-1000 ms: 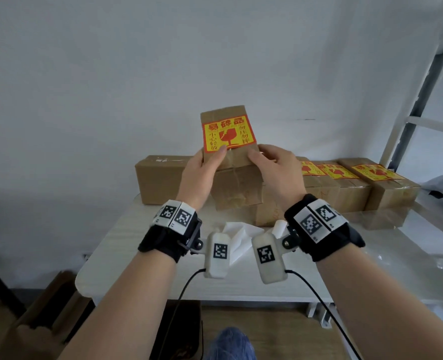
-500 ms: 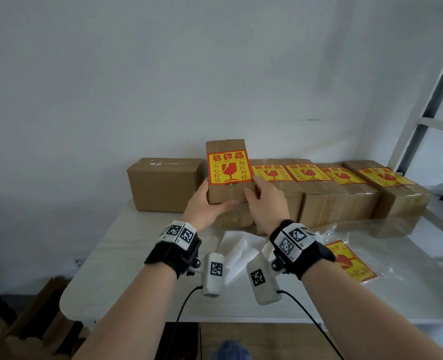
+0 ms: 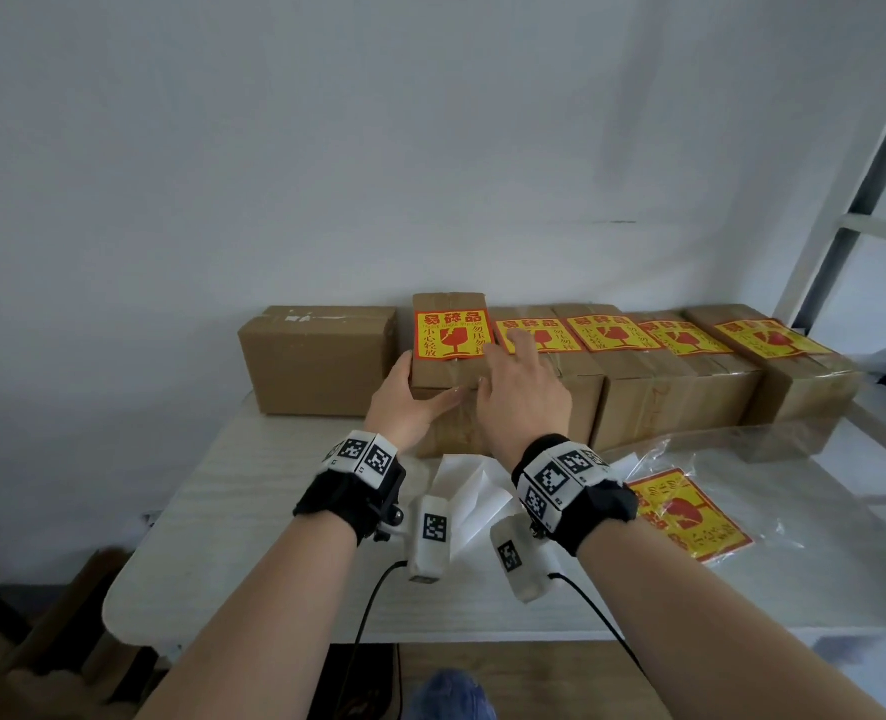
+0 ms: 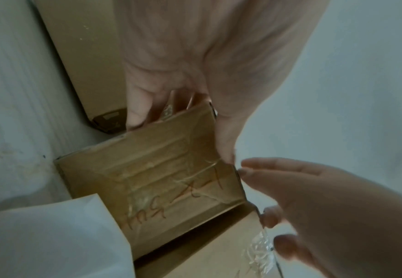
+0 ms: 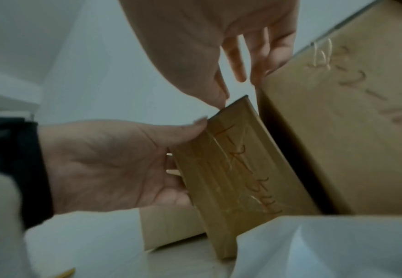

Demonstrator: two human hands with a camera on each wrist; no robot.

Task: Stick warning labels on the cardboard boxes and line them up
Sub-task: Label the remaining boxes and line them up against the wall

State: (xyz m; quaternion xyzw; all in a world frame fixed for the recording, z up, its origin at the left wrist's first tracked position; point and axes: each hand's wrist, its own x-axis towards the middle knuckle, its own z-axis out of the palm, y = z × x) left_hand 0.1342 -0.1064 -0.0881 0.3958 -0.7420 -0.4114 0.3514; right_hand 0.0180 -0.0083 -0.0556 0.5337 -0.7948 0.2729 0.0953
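A cardboard box [image 3: 443,379] [image 4: 166,178] [image 5: 230,169] with a red and yellow warning label [image 3: 451,332] on top sits at the left end of a row of labelled boxes [image 3: 690,387]. Its top stands a little higher than its neighbours. My left hand [image 3: 410,407] [image 4: 195,75] grips its left side, fingers round the far face and thumb on the front. My right hand [image 3: 521,392] [image 5: 207,47] is at the box's right edge with fingers straight, reaching over the neighbouring box [image 3: 578,402] [image 5: 338,131]; its thumb touches the top corner.
An unlabelled cardboard box [image 3: 321,361] stands at the back left, close to the held box. White backing paper [image 3: 474,493] lies in front of the row. A plastic bag with warning labels [image 3: 690,511] lies at the right. A metal rack [image 3: 856,200] stands at the far right.
The labelled box came down from in front of the wall into the left end of the row. My right hand has loosened from the box, its fingers now straight.
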